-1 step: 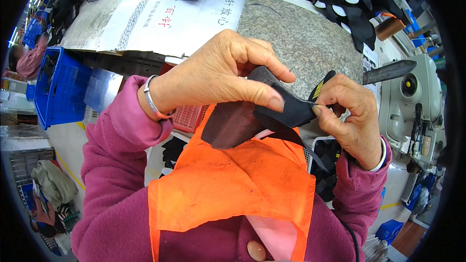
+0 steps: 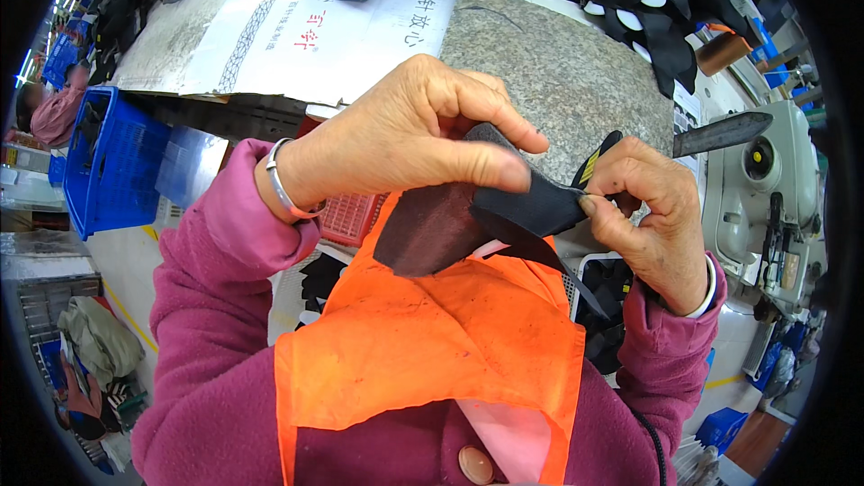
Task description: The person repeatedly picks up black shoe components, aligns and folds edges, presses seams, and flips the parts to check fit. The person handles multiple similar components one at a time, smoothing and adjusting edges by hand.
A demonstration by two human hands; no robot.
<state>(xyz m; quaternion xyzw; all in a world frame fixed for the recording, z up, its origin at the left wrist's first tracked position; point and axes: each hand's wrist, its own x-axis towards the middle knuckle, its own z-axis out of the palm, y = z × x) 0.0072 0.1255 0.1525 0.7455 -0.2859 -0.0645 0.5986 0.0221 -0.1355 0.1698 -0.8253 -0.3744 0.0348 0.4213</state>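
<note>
My left hand (image 2: 405, 139) and my right hand (image 2: 652, 220) hold one dark fabric piece (image 2: 436, 229) between them, in front of my chest. The left thumb and fingers pinch its upper edge, where the piece folds over. The right thumb and forefinger pinch its black right end, beside a small yellow tag (image 2: 589, 167). A thin dark pointed strip (image 2: 576, 283) hangs down from the piece toward my right wrist. A silver bangle (image 2: 281, 189) sits on my left wrist. Under the hands lies my orange vest (image 2: 432, 346) over magenta sleeves.
A grey stone slab (image 2: 558, 63) lies behind the hands, with a printed cardboard sheet (image 2: 297, 27) to its left and black cut pieces (image 2: 648, 0) at the back. A sewing machine (image 2: 765, 184) stands right. Left are a blue crate (image 2: 108, 171) and a red basket (image 2: 351, 216).
</note>
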